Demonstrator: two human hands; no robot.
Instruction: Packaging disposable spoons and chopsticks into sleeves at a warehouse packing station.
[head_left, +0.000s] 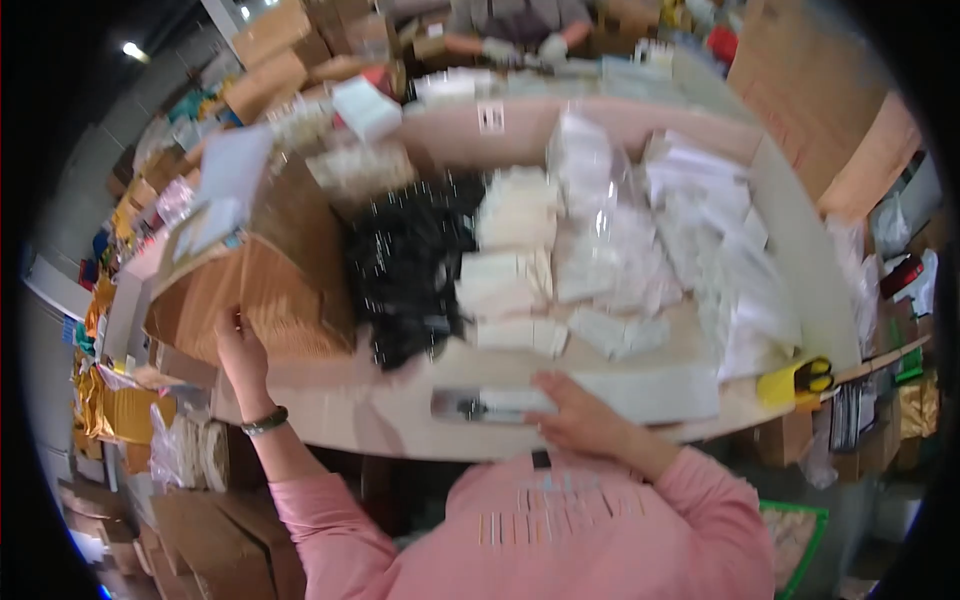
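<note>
My left hand (241, 352) is at the near side of a brown cardboard box (292, 300) at the left of the table; blur hides whether its fingers grip the cardboard. White papers lie on top of the box. My right hand (566, 412) rests, fingers apart, over the left part of a long white strip (637, 394) along the table's near edge. Just left of its fingertips lies a small dark item (471, 409) that I cannot identify. Beyond my hands are a heap of black items (412, 277), stacks of cream pieces (506, 281) and clear plastic bags (600, 217).
Low walls (637, 124) border the table's far and right sides. White packets (705, 202) are piled at right, near a yellow holder (778, 386) with black-handled scissors. Across the table, a person's gloved hands (525, 51) are at work. Cardboard boxes (270, 67) stand at far left.
</note>
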